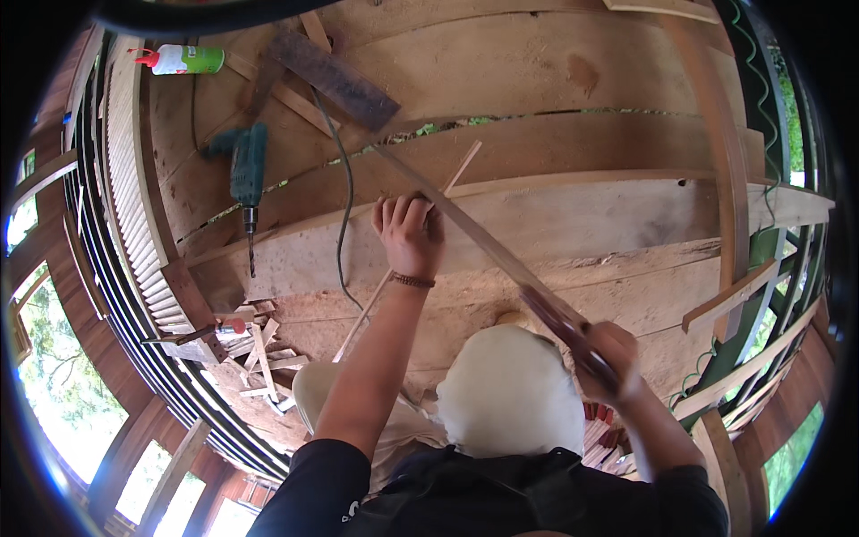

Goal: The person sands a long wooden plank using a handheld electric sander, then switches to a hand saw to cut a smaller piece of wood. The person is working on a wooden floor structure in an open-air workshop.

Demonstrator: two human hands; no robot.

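My left hand (410,234) is closed round a thin wooden strip (463,168), which sticks out above the fist and runs down below the wrist. A beaded bracelet circles that wrist. In my right hand (610,360) is the dark brown handle of what looks like a handsaw (490,243). Its long, narrow blade slants up and left, passing close beside my left knuckles and across the strip in this view. No teeth can be made out, and whether the blade touches the strip I cannot tell. The right hand is slightly blurred.
A teal power drill (247,170) with a long bit lies on the left boards, its cable (347,201) trailing nearby. Beyond it are a dark flat board (335,79) and a green-and-white bottle (186,60). Wood offcuts (264,356) pile at the lower left. Timber (716,152) stands along the right.
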